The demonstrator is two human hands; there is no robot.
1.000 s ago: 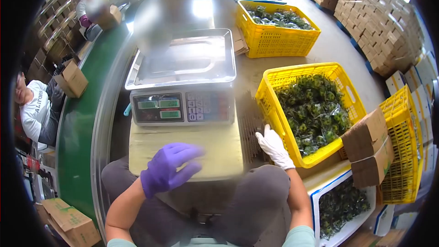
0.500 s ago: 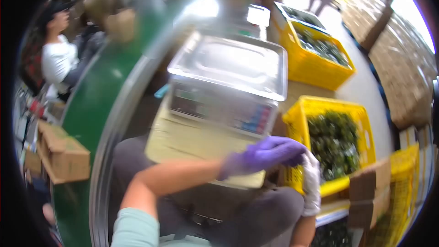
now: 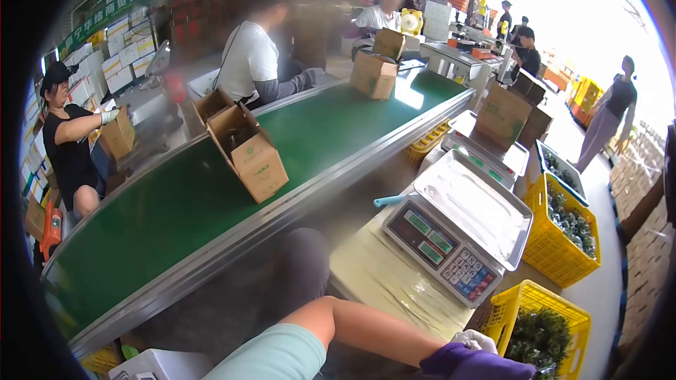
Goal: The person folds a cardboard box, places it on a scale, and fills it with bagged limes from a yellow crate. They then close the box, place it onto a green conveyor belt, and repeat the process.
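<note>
Item: yellow ventilated plastic crate [image 3: 558, 298], lower right, beside the weighing station, filled with dark green leafy produce [image 3: 536, 338]. Handling, by judgement: crate stiff and fairly heavy when loaded; best hold, both opposite rims. Produce light, soft and easily bruised; best taken from beneath in a loose handful, without squeezing. Any plastic wrapping would be slippery; whether this lot is bagged is unclear.

Left hand, purple glove [image 3: 479, 363]: at the crate's near side, overlapping it in view; fingers largely hidden, grasp or release cannot be told.

Right hand, white glove [image 3: 473, 340]: mostly behind the left, close to the crate; finger state and any contents cannot be told.

Surface: pale yellow platform [image 3: 387, 274], covering creased; on it a digital price-computing scale [image 3: 440, 243] with a metal pan [image 3: 475, 204]. Light-blue handle [image 3: 389, 201] beside the scale.

Room: green conveyor belt [image 3: 317, 158] with metal edging, bearing an open cardboard carton [image 3: 260, 169] and a second carton [image 3: 373, 76]. Second yellow crate [image 3: 563, 257] of greens beyond the scale. Across the belt, a person in a white shirt [image 3: 252, 53]; far left, a person in black [image 3: 67, 127] holding a carton.
</note>
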